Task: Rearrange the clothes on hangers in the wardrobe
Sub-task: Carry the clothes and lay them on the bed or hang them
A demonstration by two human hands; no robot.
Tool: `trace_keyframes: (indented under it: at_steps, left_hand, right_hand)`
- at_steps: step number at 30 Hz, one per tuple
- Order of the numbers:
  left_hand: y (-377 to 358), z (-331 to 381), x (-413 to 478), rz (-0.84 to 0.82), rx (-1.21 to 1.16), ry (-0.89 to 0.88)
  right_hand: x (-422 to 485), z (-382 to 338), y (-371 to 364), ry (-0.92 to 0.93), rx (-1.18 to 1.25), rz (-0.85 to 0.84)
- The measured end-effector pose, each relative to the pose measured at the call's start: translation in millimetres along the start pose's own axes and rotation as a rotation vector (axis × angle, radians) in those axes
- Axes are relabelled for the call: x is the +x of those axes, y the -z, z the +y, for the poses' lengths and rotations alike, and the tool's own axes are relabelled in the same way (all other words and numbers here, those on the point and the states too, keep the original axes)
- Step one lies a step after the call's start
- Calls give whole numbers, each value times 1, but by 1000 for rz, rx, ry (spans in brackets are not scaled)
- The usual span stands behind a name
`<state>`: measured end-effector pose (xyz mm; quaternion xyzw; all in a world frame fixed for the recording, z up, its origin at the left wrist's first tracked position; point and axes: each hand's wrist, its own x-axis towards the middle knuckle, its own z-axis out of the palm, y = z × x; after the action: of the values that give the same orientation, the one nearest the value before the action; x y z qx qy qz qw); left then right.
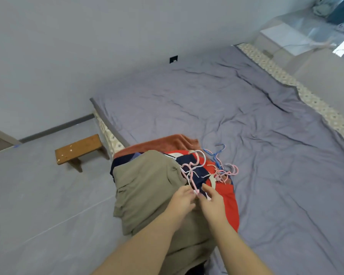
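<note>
The clothes pile was laid on the corner of the bed. The pink hanger atop it was pinched by the left hand; the grip of the right hand could not be determined

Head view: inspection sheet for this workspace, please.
Surface: bed with wrinkled grey-purple sheet.
Job's things: khaki garment lying over red-and-navy garment and rust-brown cloth; loose pink and blue plastic hangers tangled beside the pile.
Clutter: nothing seen.
Hands: left hand and right hand pinch one pink plastic hanger.
Cables: thin pale cord at far corner, blurred.
Surroundings: wooden bench; grey floor; black wall socket.
</note>
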<state>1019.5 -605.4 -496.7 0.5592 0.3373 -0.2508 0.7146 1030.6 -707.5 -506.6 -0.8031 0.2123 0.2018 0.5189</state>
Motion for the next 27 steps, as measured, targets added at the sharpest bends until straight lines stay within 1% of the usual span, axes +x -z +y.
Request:
trace_keyframes:
  at_steps: [1,2,6,10,13,16,21,24,27]
  left_hand:
    - [-2,0,2,-24,19,6]
    - [-1,0,4,-6,50,-4]
    - [16,-6,8,129,163,-42]
    - [56,-13,-10,148,218,-24]
    - [96,-20,-25,230,175,-25]
    - [139,-20,-49,310,147,-55]
    - [218,-17,-111,389,141,-156]
    - [275,-23,-164,494,197,-219]
    - [344,-45,-227,632,214,-261]
  right_hand:
    - [1,1,5,-15,-8,33]
    - [2,2,8,-22,-15,55]
    - [-9,9,13,-28,-93,44]
    - [-23,12,5,-29,-174,23]
    - [-37,5,-14,-18,-211,-4]
    - [-57,-13,-44,26,-243,-110]
    - [-107,-58,-119,171,-338,-236]
    - [-154,-83,-175,281,-426,-335]
    - [-221,-104,-236,410,-491,-451]
